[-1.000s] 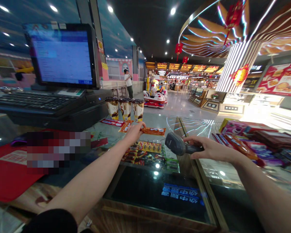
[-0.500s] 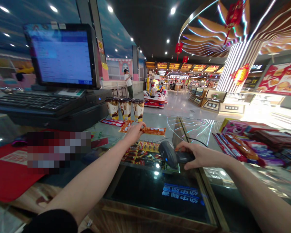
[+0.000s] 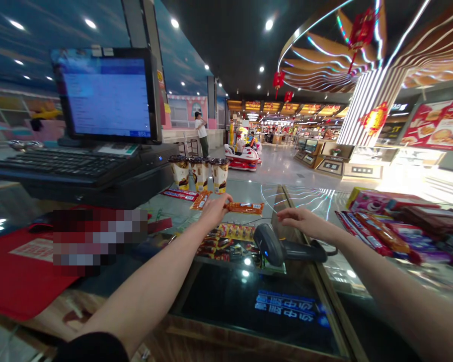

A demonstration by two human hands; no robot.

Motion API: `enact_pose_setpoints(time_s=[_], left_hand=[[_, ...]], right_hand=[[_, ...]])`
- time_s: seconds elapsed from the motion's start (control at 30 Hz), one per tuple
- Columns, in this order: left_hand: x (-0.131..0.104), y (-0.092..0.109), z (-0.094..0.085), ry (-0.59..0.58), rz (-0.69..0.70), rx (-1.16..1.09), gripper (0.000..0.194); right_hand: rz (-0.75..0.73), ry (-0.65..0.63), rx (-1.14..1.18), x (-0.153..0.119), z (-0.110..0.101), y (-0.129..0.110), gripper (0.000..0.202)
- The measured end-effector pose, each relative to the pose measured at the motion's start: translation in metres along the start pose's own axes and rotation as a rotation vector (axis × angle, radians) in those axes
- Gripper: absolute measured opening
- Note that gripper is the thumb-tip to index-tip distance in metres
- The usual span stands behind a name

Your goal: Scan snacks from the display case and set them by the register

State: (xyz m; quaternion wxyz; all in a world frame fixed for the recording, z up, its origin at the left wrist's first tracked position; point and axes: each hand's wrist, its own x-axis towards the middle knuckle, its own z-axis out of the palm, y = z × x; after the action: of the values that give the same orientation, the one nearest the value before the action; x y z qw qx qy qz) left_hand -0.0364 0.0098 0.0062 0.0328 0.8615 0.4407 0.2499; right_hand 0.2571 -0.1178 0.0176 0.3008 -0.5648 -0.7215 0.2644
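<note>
While your left hand (image 3: 215, 212) is pinching the left end of the orange-wrapped bar (image 3: 246, 207) on the glass counter (image 3: 226, 289), near the cups (image 3: 200, 176), your right hand (image 3: 305, 222) is hovering by the scanner (image 3: 274, 246), fingers extended, loosely spread, not gripping; a low sweep could be snagging its cable (image 3: 332, 253) and dragging it, a leftward forward shove toppling cups.

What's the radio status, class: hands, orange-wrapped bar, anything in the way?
Left hand at the left end of the orange-wrapped bar. Right hand open, off the scanner. Cups farther back, not blocking the bar.
</note>
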Motion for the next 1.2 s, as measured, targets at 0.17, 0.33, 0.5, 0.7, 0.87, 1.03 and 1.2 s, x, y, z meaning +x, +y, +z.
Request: enact_pose_setpoints(time_s=[0.17, 0.33, 0.5, 0.7, 0.87, 1.03, 1.2], left_hand=[[-0.001, 0.003, 0.001, -0.008, 0.006, -0.005, 0.024], [-0.003, 0.006, 0.002, -0.007, 0.002, -0.032, 0.025], [-0.005, 0.008, 0.003, -0.024, 0.01, -0.043, 0.026], [-0.008, 0.013, -0.003, -0.045, -0.005, -0.014, 0.028], [-0.01, 0.016, -0.014, -0.047, 0.027, 0.063, 0.024], [-0.009, 0.01, -0.024, -0.049, 0.057, 0.147, 0.025], [-0.007, -0.001, -0.035, -0.147, 0.053, 0.113, 0.023]], right_hand=[[0.161, 0.022, 0.055, 0.033, 0.018, -0.013, 0.043], [0.268, 0.035, 0.121, 0.045, 0.031, -0.034, 0.044], [0.359, 0.101, 0.249, 0.047, 0.034, -0.035, 0.049], [0.38, 0.119, 0.281, 0.051, 0.035, -0.034, 0.052], [0.405, 0.08, 0.284, 0.056, 0.038, -0.043, 0.046], [0.45, 0.114, 0.329, 0.066, 0.043, -0.052, 0.042], [0.418, 0.068, 0.337, 0.078, 0.05, -0.059, 0.031]])
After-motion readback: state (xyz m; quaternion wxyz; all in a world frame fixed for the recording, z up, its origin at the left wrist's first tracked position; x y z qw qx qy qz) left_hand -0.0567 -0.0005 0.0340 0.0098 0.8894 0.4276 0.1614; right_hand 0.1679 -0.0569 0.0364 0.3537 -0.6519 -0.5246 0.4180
